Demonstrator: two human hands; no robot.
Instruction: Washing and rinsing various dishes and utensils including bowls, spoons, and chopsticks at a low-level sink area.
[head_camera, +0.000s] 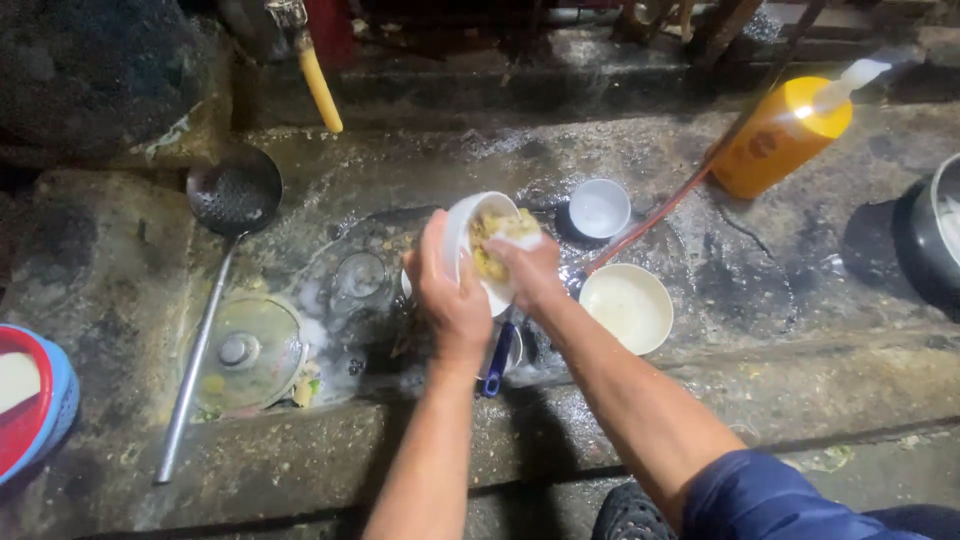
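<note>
The left hand (452, 300) has its grip wrapped around the outer wall of a white bowl (470, 232), tilting it so the inside faces the person. The right hand (530, 268) pinches a yellowish sponge (497, 240) pressed against the bowl's inner wall, a hold suited to scrubbing while the other hand steadies it. The bowl is held above a wet, soapy stone floor (760, 280) that serves as a washing place. Just right of the bowl lies a larger cream bowl (626, 306), and beyond that a small white bowl (599, 208). Left of the held bowl sit a clear glass (360, 275) and a glass pot lid (245, 350), with a long perforated ladle (232, 195) near them. Far right stands an orange squeeze bottle (780, 135).
</note>
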